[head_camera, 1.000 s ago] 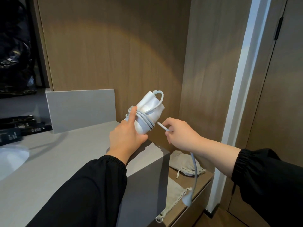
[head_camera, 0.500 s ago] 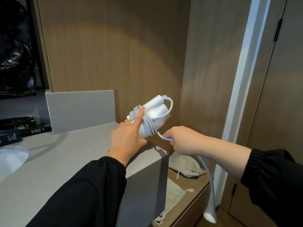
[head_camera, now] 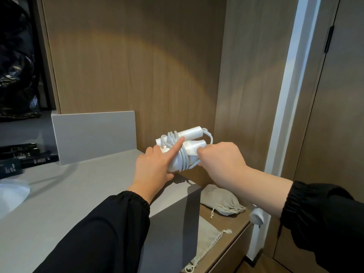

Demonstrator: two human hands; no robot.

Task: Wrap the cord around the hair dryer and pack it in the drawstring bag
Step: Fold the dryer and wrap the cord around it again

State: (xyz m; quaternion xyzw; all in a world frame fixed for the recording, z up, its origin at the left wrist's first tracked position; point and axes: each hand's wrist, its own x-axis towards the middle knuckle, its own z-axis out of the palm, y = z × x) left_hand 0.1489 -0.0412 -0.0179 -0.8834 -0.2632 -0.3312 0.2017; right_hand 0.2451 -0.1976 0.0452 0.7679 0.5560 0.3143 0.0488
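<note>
The left hand (head_camera: 155, 168) holds the white folded hair dryer (head_camera: 194, 147) up above the far corner of the grey counter (head_camera: 59, 198), thumb under the body and the index finger (head_camera: 175, 148) stretched flat across the wound turns. The pale cord (head_camera: 182, 154) lies in several loops round both the barrel and the folded handle, with one loose arc curving past the handle's end. The right hand (head_camera: 223, 160) is just beside the dryer on its right, fingers curled inward onto the strand of cord that comes off the lower loops; the fingertips themselves are hidden behind the knuckles, so the pinch is likely but not fully seen. A white plug (head_camera: 256, 216) hangs below the right forearm. On the lower wooden shelf (head_camera: 232, 225) lie a puffed drawstring bag (head_camera: 220, 200) and, nearer, a flat drawstring bag (head_camera: 205, 243), both well apart from the dryer. At the left edge sit dark boxes (head_camera: 25, 159) and a white basin rim (head_camera: 11, 194).
</note>
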